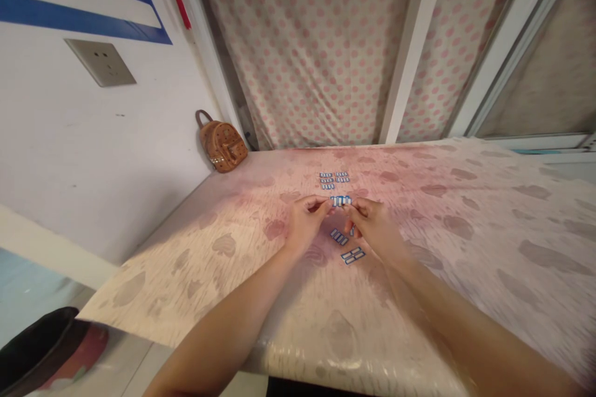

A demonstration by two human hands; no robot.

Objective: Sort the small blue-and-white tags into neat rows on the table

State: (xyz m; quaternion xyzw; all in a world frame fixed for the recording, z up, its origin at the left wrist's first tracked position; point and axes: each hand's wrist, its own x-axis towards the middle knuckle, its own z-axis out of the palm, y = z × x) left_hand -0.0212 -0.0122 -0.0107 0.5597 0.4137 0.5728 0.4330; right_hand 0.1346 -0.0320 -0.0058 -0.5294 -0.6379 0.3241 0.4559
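A small strip (341,201) with blue edges and several whitish rectangles is held up between my two hands; its exact kind is too small to tell. My left hand (308,216) pinches its left end between thumb and finger. At the other end, my right hand (371,221) grips it in the same way. Below them on the tablecloth lie a similar blue-edged strip (339,237) and a wider blue-edged piece (353,255). Part of another blue-edged piece (352,231) shows beside my right fingers. Beyond my hands, several like strips (328,186) lie in two columns.
The table wears a pinkish cloth (223,298) with leaf-like prints. A brown mini backpack (224,145) stands at its far left corner, against the wall. Dotted curtains (316,49) hang behind. A dark-mouthed bin (69,353) is on the floor at left.
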